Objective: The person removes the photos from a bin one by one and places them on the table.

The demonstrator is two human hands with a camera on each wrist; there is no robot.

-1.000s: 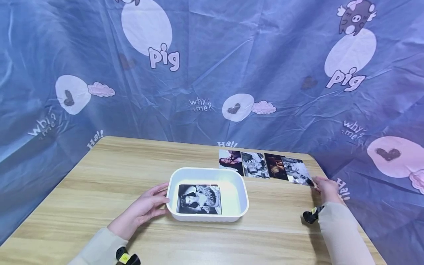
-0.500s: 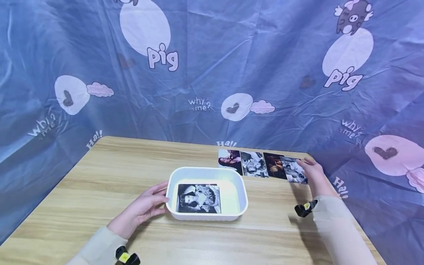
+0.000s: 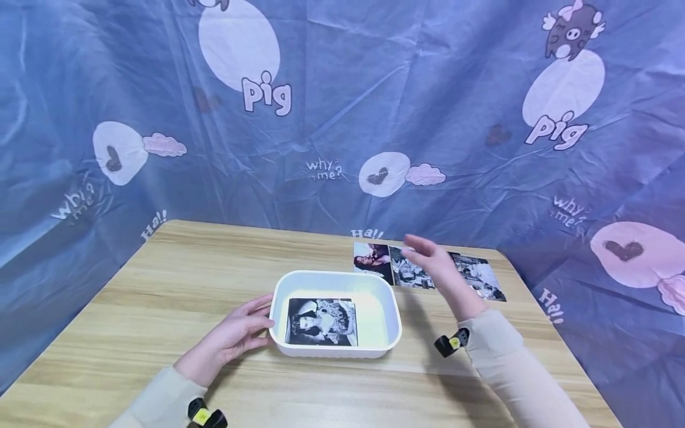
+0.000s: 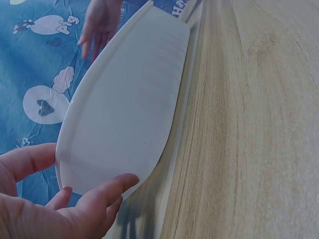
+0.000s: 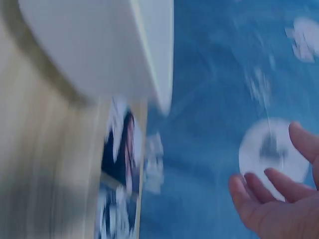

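At centre of desk [image 3: 134,309], I log: white tub [image 3: 333,352], photo [image 3: 321,322] inside; nine o'clock, left hand [image 3: 243,330], relaxed fingers touching tub; two o'clock, right hand [image 3: 432,261], fingers spread, partly hiding photo row [image 3: 478,276].

The person's left hand [image 3: 241,331] is just left of the tabletop's [image 3: 214,255] middle, its fingers [image 3: 258,304] spread apart. The right hand [image 3: 436,261] hangs in the air near the far edge, fingers loose. The right arm [image 3: 527,371] slants in by the right edge. Both arms wear light sleeves.
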